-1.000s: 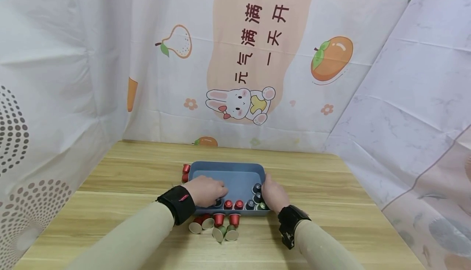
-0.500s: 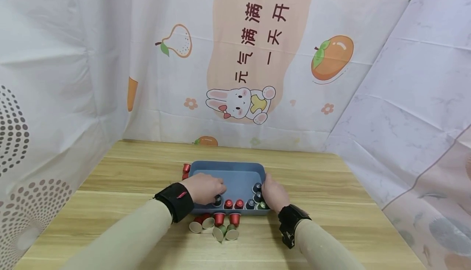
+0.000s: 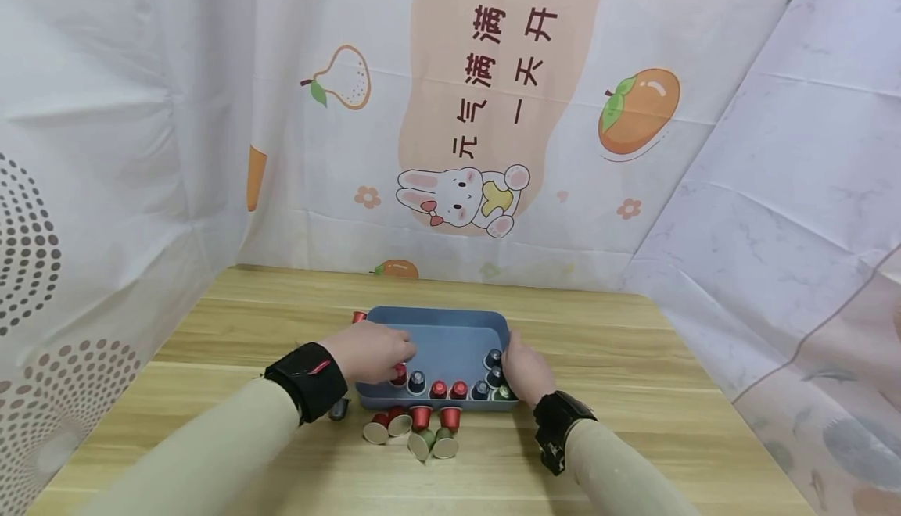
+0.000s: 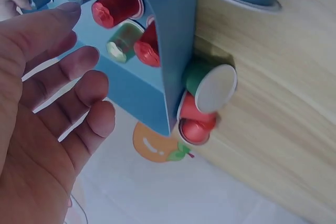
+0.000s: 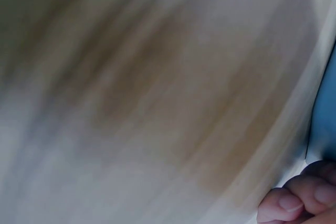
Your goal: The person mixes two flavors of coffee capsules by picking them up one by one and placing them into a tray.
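Observation:
My left hand (image 3: 371,350) hovers over the left part of the blue tray (image 3: 436,316), and in the left wrist view its fingers (image 4: 79,66) are spread loosely with nothing between them. Nearest to it in the tray are a red coffee capsule (image 4: 118,4), a dark blue coffee capsule (image 3: 417,381), a green capsule (image 4: 124,40) and another red one partly behind the tray's wall. My right hand (image 3: 528,371) grips the tray's right wall, its curled fingers (image 5: 289,203) showing in the right wrist view. Dark capsules (image 3: 493,358) and a green one (image 3: 503,394) stand beside it.
In front of the tray lie red capsules (image 3: 421,419) and green capsules (image 3: 445,444) with pale lids. A dark capsule (image 3: 339,409) rests by the left front corner. Along the left side are a green capsule (image 4: 212,85) and red ones (image 4: 194,130). A printed curtain (image 3: 338,227) hangs behind.
My left hand has let go of the dark blue capsule in the front row and drawn back to the left, uncovering a red capsule. The right hand stays at the tray's right wall.

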